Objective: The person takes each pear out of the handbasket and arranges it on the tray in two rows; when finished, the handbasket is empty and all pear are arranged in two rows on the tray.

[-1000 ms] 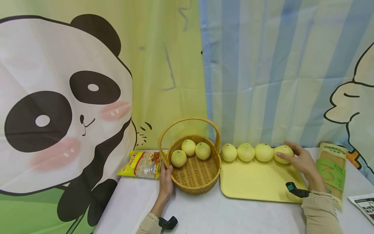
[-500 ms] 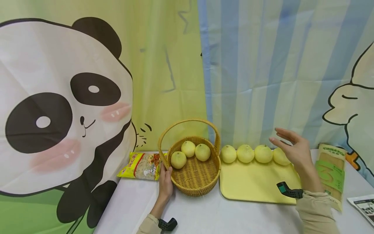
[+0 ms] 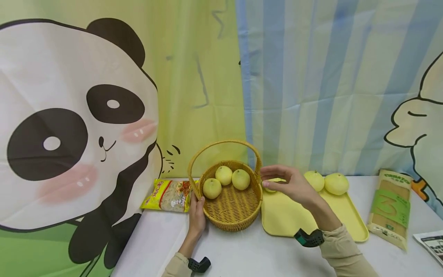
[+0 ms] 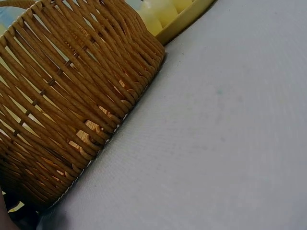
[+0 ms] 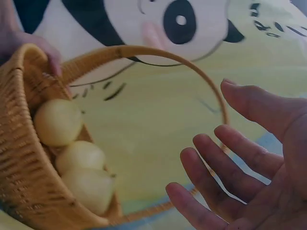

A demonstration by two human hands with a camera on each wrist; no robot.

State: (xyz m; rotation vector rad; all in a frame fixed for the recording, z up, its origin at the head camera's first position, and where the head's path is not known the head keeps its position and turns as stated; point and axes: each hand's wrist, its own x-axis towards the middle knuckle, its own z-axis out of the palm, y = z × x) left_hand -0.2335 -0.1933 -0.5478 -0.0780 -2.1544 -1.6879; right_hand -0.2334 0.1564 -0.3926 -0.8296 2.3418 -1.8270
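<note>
My left hand [image 3: 196,217] grips the left side of a round wicker basket [image 3: 231,219], near the base of its arched handle. In the left wrist view, the basket's woven wall [image 4: 72,91] fills the upper left. Three pale yellow-green round melons [image 3: 212,188] lie inside it, towards the back. My right hand [image 3: 294,184] is at the basket's right edge, over the left part of a yellow tray [image 3: 285,219], and holds nothing. Its fingers [image 5: 230,167] are spread in the right wrist view. Two melons [image 3: 336,184] show at the tray's back; another peeks out beneath my right hand.
Left of the basket lies a yellow noodle packet [image 3: 169,195]. A pack of dry noodles with a green band [image 3: 391,207] lies right of the tray. A black-and-white printed packet [image 3: 430,244] is at the far right. A cartoon curtain [image 3: 200,96] hangs behind the table.
My right hand has let go of the rightmost melon, lifted off it and moved left to the basket's side. My left hand and the basket have stayed in place.
</note>
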